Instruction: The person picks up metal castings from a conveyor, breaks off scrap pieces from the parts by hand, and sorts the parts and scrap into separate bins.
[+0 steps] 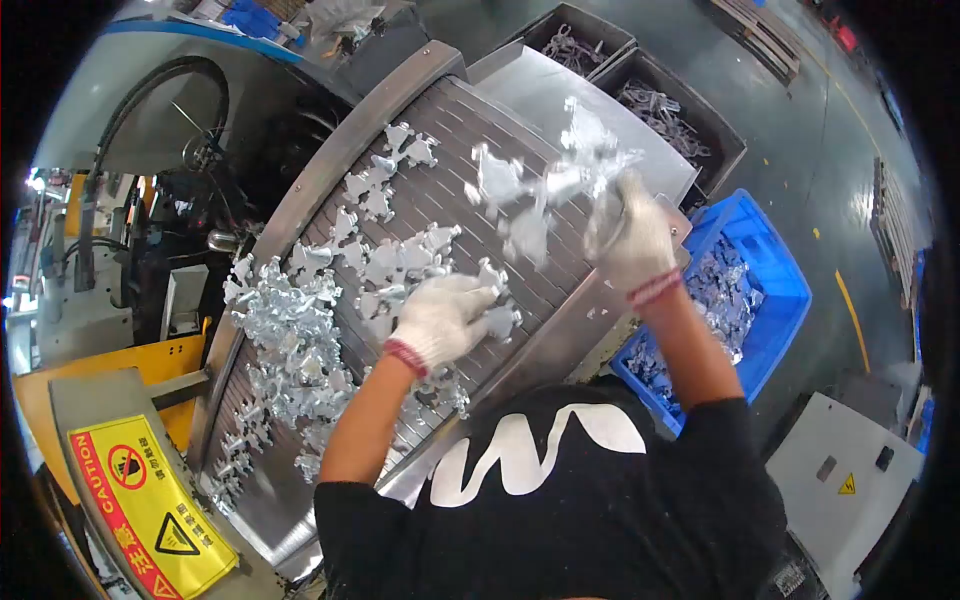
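My right hand (632,238), in a white knit glove, is closed on one end of a branched metal casting (565,180). Several flat, shiny pieces fan out from its middle, smeared by motion above the slatted conveyor (450,125). Lower on the belt, my gloved left hand (445,318) has its fingers curled over another metal casting (502,322), whose lobes stick out past the fingertips. Beside this hand lies a dense heap of similar castings (300,325), overlapping and tangled. A smaller cluster (375,185) rests farther up the belt.
A blue bin (785,290) holding small metal pieces stands right of the conveyor. Dark crates (725,150) with thin metal scrap sit beyond the smooth metal chute (640,120). Raised metal rails (330,150) edge the belt. A yellow caution sign (150,505) is at lower left.
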`<state>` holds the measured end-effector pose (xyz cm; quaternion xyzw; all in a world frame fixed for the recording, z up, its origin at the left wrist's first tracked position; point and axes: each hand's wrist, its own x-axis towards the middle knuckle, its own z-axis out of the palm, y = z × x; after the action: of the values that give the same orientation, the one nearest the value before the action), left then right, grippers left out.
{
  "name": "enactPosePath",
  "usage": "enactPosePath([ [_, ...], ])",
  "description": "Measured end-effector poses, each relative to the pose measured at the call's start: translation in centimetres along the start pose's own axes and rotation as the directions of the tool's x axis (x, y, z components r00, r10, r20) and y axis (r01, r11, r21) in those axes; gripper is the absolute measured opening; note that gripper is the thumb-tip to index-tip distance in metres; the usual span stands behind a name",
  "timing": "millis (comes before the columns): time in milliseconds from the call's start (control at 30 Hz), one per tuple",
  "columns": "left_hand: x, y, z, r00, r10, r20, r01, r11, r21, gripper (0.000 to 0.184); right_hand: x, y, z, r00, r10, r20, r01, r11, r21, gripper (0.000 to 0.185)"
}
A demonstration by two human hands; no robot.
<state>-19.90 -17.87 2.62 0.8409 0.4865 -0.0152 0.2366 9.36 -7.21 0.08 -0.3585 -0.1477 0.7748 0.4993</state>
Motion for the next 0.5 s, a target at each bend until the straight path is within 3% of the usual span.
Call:
enactPosePath([
  [67, -2.8, 1.2, -0.8, 0.973, -0.132, -0.190, 0.070, 0.952, -0.298, 0.048, -3.5, 2.6, -0.1, 0.998, 0.056, 0.006, -0.057, 0.998, 0.031, 0.043],
  [100, -4.3, 1.3, -0.9, 0.954, -0.257, -0.154, 0.129, 0.817, -0.563, 0.057, -5.2, 2.5, 1.7, 0.971, 0.229, -0.074, -0.213, 0.960, 0.184, 0.044],
  [133, -4.6, 1.6, -0.8, 0.928, -0.348, -0.129, 0.059, 0.482, -0.874, 0.062, -6.3, 3.1, 1.9, 0.960, 0.278, -0.036, -0.269, 0.950, 0.157, 0.044],
  [167, -5.0, 2.0, -0.8, 0.903, -0.426, -0.065, -0.049, 0.048, -0.998, 0.067, -7.3, 3.7, 2.3, 0.944, 0.329, 0.007, -0.327, 0.937, 0.122, 0.044],
  [200, -5.0, 2.7, -1.2, 0.930, -0.365, -0.040, -0.081, -0.100, -0.992, 0.074, -8.2, 4.1, 3.4, 0.953, 0.304, -0.020, -0.303, 0.953, 0.026, 0.043],
  [233, -5.0, 3.2, -1.8, 0.952, -0.304, -0.030, -0.110, -0.249, -0.962, 0.081, -8.6, 4.8, 3.7, 0.972, 0.221, 0.078, -0.208, 0.967, -0.150, 0.043],
  [267, -5.2, 2.7, -1.6, 0.963, -0.267, 0.020, -0.030, -0.184, -0.983, 0.082, -8.7, 5.7, 3.9, 0.970, 0.150, 0.193, -0.084, 0.946, -0.312, 0.044],
  [300, -5.3, 2.2, -0.9, 0.971, -0.230, 0.069, 0.044, -0.114, -0.993, 0.083, -8.8, 6.9, 3.9, 0.978, 0.074, 0.194, -0.012, 0.953, -0.303, 0.042],
  [333, -5.3, 2.3, 0.4, 0.994, -0.108, -0.021, -0.060, -0.381, -0.923, 0.077, -8.2, 7.9, 4.2, 0.991, 0.029, 0.130, 0.012, 0.953, -0.303, 0.041],
  [367, -5.2, 3.2, 0.2, 0.966, -0.204, -0.159, -0.159, 0.020, -0.987, 0.072, -7.8, 8.1, 4.8, 0.998, -0.021, 0.059, 0.038, 0.953, -0.299, 0.040],
  [400, -5.2, 3.8, -0.2, 0.917, -0.235, -0.322, -0.203, 0.421, -0.884, 0.068, -8.1, 6.6, 4.0, 0.993, 0.040, 0.109, 0.029, 0.821, -0.570, 0.039],
  [433, -6.3, 4.3, -0.7, 0.982, -0.187, 0.037, -0.024, -0.314, -0.949, 0.058, -8.0, 5.6, 3.8, 0.993, 0.028, 0.112, 0.042, 0.817, -0.575, 0.039],
  [500, -6.2, 2.9, 1.8, 0.969, -0.233, 0.079, 0.024, -0.232, -0.972, 0.054, -8.3, 4.4, 4.2, 0.972, 0.109, 0.207, 0.104, 0.591, -0.800, 0.040],
])
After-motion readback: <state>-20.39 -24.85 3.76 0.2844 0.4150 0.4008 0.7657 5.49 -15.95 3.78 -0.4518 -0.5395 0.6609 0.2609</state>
